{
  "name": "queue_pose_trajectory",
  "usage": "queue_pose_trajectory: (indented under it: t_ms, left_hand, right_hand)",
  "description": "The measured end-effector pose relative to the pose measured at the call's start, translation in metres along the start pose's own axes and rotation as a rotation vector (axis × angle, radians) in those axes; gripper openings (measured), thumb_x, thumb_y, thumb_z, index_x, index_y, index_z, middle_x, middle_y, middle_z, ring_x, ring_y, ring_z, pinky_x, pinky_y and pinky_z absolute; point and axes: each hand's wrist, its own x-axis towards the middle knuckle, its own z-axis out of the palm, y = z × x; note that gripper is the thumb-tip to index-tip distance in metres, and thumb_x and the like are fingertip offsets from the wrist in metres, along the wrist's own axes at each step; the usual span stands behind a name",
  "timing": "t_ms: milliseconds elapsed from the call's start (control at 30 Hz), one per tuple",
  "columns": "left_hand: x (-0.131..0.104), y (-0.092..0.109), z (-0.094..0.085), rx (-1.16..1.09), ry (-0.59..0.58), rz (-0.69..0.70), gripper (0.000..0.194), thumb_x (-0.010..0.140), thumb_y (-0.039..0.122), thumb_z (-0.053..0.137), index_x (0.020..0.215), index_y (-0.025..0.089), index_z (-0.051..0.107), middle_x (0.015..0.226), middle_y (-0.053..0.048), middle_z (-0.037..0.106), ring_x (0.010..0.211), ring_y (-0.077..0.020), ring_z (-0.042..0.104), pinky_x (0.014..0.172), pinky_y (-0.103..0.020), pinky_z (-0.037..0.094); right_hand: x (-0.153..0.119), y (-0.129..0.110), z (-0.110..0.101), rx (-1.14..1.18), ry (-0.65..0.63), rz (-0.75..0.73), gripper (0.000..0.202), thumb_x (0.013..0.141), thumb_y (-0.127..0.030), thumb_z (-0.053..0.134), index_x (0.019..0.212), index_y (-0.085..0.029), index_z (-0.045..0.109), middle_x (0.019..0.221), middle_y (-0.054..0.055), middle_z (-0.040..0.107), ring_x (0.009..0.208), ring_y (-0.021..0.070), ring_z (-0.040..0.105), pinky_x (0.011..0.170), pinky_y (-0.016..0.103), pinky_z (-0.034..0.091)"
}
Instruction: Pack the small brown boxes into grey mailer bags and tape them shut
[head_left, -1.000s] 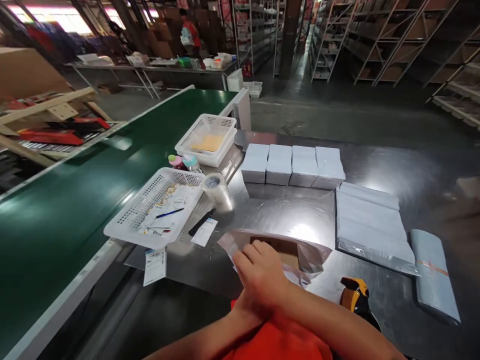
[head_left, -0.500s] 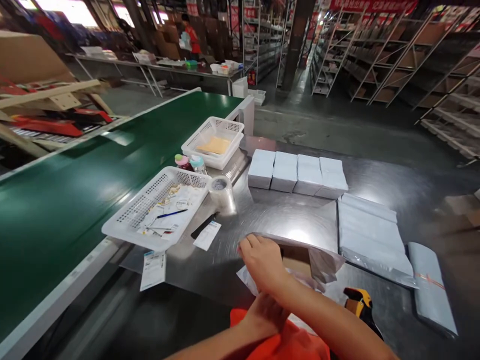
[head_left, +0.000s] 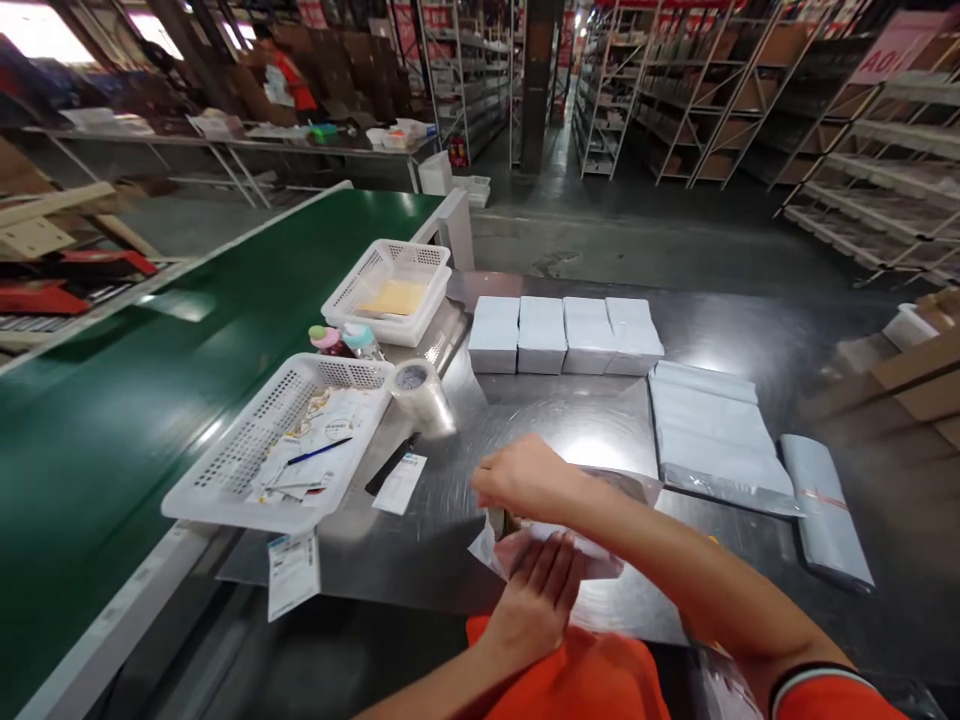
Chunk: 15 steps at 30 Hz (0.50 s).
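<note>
A translucent plastic mailing bag (head_left: 600, 565) lies at the table's near edge, wrapped around something brown, mostly hidden under my hands and forearm. My left hand (head_left: 536, 590) presses on its near side, fingers laid flat and close together. Above the bag's left end, my right hand (head_left: 517, 475) is closed with curled fingers, seemingly on the bag's upper edge; the fingertips are hidden. To the left on the steel table are a printed label slip (head_left: 400, 484), a black strip-like tool (head_left: 390, 465) and a clear tape roll (head_left: 424, 395).
A white basket (head_left: 225, 505) holds papers and a blue pen (head_left: 319, 451). Behind it stand small bottles (head_left: 364, 342) and stacked baskets (head_left: 337, 310). A green conveyor (head_left: 172, 370) runs along the left. White packet stacks (head_left: 495, 335), flat mailers (head_left: 709, 430) and a banded roll (head_left: 825, 510) lie across the table.
The view has turned right. My left hand has come out from beneath the right one and now lies flat on the bag. The bag's mouth, showing brown cardboard before, is now mostly covered.
</note>
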Motion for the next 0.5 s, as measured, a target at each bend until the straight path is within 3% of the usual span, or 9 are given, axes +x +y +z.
queue_pose_trajectory:
  t_ms: [167,267,333,400,433,467,500]
  left_hand:
    - [0.001,-0.001,-0.001,0.011,0.004,0.009,0.044,0.087,0.029,0.050,0.125,0.011,0.063,0.138,-0.014,0.060,0.129,-0.0266,0.053,0.110,-0.040,0.037]
    - [0.000,0.000,0.001,0.000,0.008,0.001,0.043,0.089,0.030,0.047,0.124,0.011,0.064,0.137,-0.014,0.061,0.128,-0.0268,0.053,0.109,-0.040,0.039]
    - [0.000,0.000,0.001,-0.011,0.015,0.000,0.042,0.090,0.031,0.046,0.122,0.011,0.065,0.135,-0.014,0.063,0.127,-0.0277,0.054,0.108,-0.041,0.039]
    - [0.000,0.000,-0.001,-0.018,0.005,-0.005,0.042,0.091,0.032,0.046,0.122,0.011,0.065,0.134,-0.014,0.063,0.127,-0.0280,0.054,0.109,-0.042,0.038]
    - [0.000,0.000,-0.004,-0.022,-0.017,-0.007,0.042,0.092,0.032,0.047,0.123,0.011,0.065,0.134,-0.014,0.063,0.127,-0.0278,0.054,0.110,-0.042,0.037]
    - [0.000,0.000,-0.007,-0.028,-0.053,-0.005,0.042,0.092,0.032,0.048,0.125,0.011,0.063,0.136,-0.013,0.062,0.128,-0.0277,0.053,0.111,-0.042,0.036]
    - [0.001,0.000,-0.011,-0.034,-0.099,-0.003,0.045,0.092,0.034,0.049,0.129,0.011,0.061,0.138,-0.013,0.061,0.130,-0.0275,0.051,0.113,-0.041,0.034]
  right_hand:
    - [-0.008,0.012,-0.023,-0.099,-0.128,-0.024,0.013,0.093,-0.023,0.060,0.093,-0.018,0.072,0.087,0.002,0.074,0.073,0.0160,0.065,0.050,0.028,0.027]
    - [-0.009,0.016,-0.040,-0.141,-0.079,-0.011,0.011,0.091,-0.021,0.062,0.090,-0.016,0.072,0.086,0.004,0.074,0.072,0.0172,0.067,0.053,0.025,0.033]
    - [-0.016,0.023,-0.062,-0.183,-0.022,0.043,0.010,0.089,-0.017,0.062,0.091,-0.015,0.072,0.086,0.004,0.074,0.072,0.0163,0.068,0.058,0.024,0.037]
    - [-0.037,0.037,-0.095,-0.260,0.036,0.189,0.015,0.088,-0.018,0.057,0.089,-0.011,0.071,0.090,0.003,0.074,0.078,0.0151,0.068,0.063,0.026,0.036]
    - [-0.055,0.047,-0.112,-0.308,0.080,0.296,0.028,0.089,-0.025,0.050,0.080,-0.008,0.070,0.092,0.003,0.073,0.083,0.0157,0.067,0.064,0.030,0.035]
    - [-0.077,0.057,-0.128,-0.366,0.134,0.422,0.055,0.090,-0.036,0.032,0.060,-0.003,0.064,0.092,0.002,0.072,0.088,0.0211,0.065,0.063,0.036,0.032]
    - [-0.103,0.068,-0.140,-0.412,0.216,0.563,0.067,0.085,-0.039,0.017,0.041,-0.003,0.052,0.101,0.003,0.071,0.091,0.0168,0.060,0.064,0.041,0.032]
